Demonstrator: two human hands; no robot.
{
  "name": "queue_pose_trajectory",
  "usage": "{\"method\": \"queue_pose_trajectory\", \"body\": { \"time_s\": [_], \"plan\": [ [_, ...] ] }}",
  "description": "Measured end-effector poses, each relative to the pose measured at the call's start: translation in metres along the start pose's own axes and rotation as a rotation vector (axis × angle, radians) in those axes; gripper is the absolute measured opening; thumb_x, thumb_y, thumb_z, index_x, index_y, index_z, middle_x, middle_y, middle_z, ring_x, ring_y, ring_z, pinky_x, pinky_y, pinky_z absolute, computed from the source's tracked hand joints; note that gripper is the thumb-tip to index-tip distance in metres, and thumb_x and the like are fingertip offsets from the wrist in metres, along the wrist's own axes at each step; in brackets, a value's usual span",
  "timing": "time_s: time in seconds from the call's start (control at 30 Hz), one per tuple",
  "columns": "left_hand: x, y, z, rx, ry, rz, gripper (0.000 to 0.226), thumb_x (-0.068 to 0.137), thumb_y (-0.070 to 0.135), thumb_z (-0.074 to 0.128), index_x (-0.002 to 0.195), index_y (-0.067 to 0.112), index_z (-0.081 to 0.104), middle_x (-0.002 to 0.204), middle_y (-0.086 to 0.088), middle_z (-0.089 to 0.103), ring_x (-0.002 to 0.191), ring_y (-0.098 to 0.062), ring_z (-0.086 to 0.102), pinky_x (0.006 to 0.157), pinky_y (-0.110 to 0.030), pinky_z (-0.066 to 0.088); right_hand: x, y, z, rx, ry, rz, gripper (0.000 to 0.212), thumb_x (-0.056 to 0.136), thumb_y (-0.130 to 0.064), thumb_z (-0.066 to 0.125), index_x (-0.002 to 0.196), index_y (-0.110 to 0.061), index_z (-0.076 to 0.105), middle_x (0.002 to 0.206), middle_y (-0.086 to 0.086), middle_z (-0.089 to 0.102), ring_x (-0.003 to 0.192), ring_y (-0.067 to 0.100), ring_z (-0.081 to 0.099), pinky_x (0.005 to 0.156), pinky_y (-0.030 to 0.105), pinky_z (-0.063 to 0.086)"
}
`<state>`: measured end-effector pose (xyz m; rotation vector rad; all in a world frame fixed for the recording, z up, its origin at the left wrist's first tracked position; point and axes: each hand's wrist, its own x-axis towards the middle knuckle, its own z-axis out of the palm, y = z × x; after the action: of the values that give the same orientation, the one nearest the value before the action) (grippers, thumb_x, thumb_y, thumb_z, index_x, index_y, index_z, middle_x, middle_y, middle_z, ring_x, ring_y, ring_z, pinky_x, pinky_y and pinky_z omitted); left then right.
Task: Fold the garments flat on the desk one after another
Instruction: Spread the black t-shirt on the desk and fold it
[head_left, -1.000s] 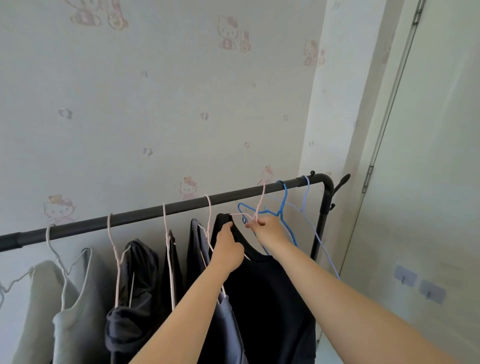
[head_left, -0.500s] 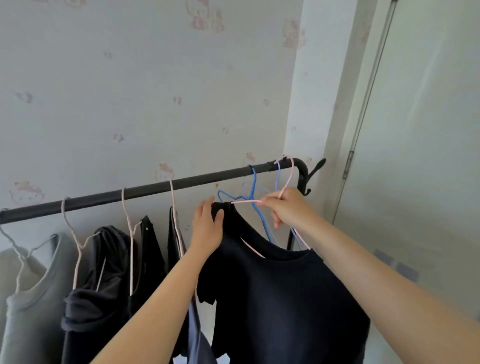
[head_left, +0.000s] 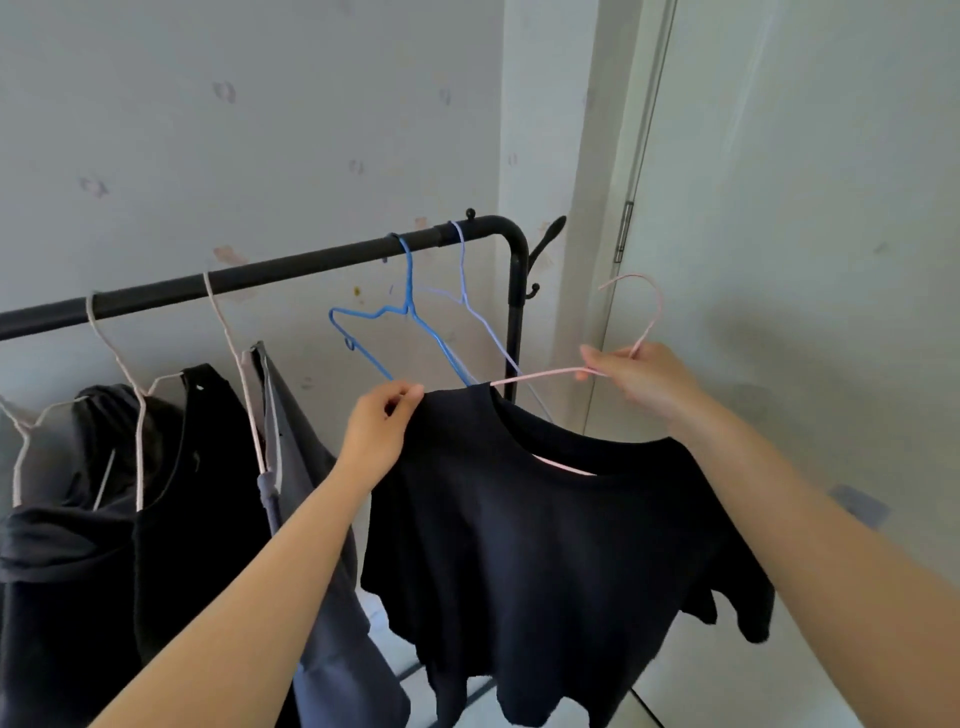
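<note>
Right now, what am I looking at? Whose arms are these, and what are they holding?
This one picture comes from a camera worn on a person's head, so the two arms are that person's own. The left hand pinches the shoulder of a black short-sleeved T-shirt. The right hand grips the thin pink wire hanger inside it, whose hook is off the black metal rail. On the rail hang an empty blue wire hanger, an empty pale lilac wire hanger and more dark clothes. No desk shows here.
</note>
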<state>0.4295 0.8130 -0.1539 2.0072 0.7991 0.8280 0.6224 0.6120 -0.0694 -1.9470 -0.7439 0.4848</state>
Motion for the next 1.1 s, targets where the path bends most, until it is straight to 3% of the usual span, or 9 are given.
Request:
{"method": "queue_pose_trajectory", "body": {
  "time_s": [0.2,0.3,0.43,0.53,0.63,0.73,0.83,0.97,1.1],
  "plan": [
    [-0.007,0.018,0.0,0.139,-0.019,0.068,0.014,0.094,0.03,0.059,0.091,0.021,0.069,0.09,0.011,0.062,0.084,-0.004,0.054,0.069,-0.01,0.034,0.003,0.044,-0.018,0.042,-0.054,0.01,0.024,0.084,-0.046,0.067,0.082,-0.024,0.076,0.082,-0.02,0.058,0.087,0.004,0.047,0.094,0.029,0.034],
    [-0.009,0.022,-0.015,0.109,0.12,0.071,0.014,0.094,0.029,0.058,0.086,0.022,0.066,0.085,0.012,0.063,0.082,-0.007,0.055,0.068,-0.012,0.035,0.005,0.073,-0.031,0.093,-0.102,0.08,0.033,0.079,-0.051,0.067,0.085,-0.019,0.076,0.051,-0.013,0.041,0.06,0.011,0.037,0.085,0.029,0.034],
    [-0.008,0.021,-0.024,0.091,0.199,0.012,0.021,0.097,0.031,0.054,0.093,0.015,0.068,0.091,0.002,0.066,0.086,-0.015,0.057,0.076,-0.028,0.042,0.006,0.097,-0.03,0.264,-0.188,0.107,0.072,0.044,-0.069,0.081,0.087,-0.011,0.074,0.051,-0.005,0.03,0.056,0.015,0.031,0.076,0.028,0.035],
    [-0.012,0.011,-0.033,0.038,0.29,-0.093,0.026,0.098,0.034,0.05,0.09,0.015,0.066,0.08,-0.002,0.064,0.076,-0.019,0.057,0.072,-0.033,0.043,0.012,0.089,-0.019,0.425,-0.169,0.078,0.07,0.031,-0.069,0.086,0.077,-0.017,0.075,0.051,-0.006,0.028,0.054,0.012,0.032,0.066,0.026,0.032],
    [-0.017,0.007,-0.039,0.058,0.259,-0.112,0.031,0.099,0.034,0.049,0.087,0.011,0.065,0.075,-0.008,0.061,0.07,-0.022,0.054,0.069,-0.034,0.041,0.013,0.065,-0.002,0.441,-0.113,-0.013,0.051,0.058,-0.066,0.078,0.081,-0.02,0.076,0.05,-0.009,0.027,0.056,0.011,0.031,0.065,0.025,0.03],
    [-0.023,0.012,-0.042,0.048,0.224,-0.088,0.031,0.099,0.033,0.049,0.091,0.009,0.068,0.086,-0.009,0.067,0.082,-0.023,0.061,0.076,-0.035,0.045,0.015,0.033,0.019,0.346,-0.129,-0.146,0.025,0.097,-0.034,0.054,0.096,-0.018,0.073,0.051,-0.011,0.03,0.059,0.011,0.033,0.067,0.021,0.033],
    [-0.031,0.012,-0.046,0.057,0.18,-0.073,0.029,0.098,0.036,0.05,0.087,0.014,0.067,0.084,-0.005,0.068,0.081,-0.019,0.061,0.076,-0.034,0.046,0.018,0.001,0.043,0.239,-0.209,-0.255,0.024,0.101,-0.019,0.047,0.103,-0.02,0.071,0.053,-0.012,0.038,0.054,0.006,0.041,0.063,0.019,0.04],
    [-0.044,0.005,-0.052,0.14,0.115,-0.074,0.026,0.097,0.037,0.051,0.083,0.021,0.065,0.068,0.007,0.061,0.061,-0.006,0.054,0.062,-0.028,0.039,0.02,-0.039,0.083,0.111,-0.323,-0.329,0.025,0.102,-0.019,0.042,0.11,-0.024,0.065,0.059,-0.006,0.044,0.056,0.009,0.041,0.058,0.022,0.037],
    [-0.055,-0.003,-0.061,0.184,0.104,-0.103,0.025,0.097,0.036,0.051,0.087,0.02,0.066,0.067,0.008,0.062,0.058,-0.004,0.053,0.06,-0.025,0.039,0.027,-0.075,0.129,-0.018,-0.329,-0.355,0.031,0.103,-0.023,0.04,0.1,-0.004,0.064,0.061,-0.001,0.04,0.057,0.013,0.037,0.063,0.026,0.034]
  ]
}}
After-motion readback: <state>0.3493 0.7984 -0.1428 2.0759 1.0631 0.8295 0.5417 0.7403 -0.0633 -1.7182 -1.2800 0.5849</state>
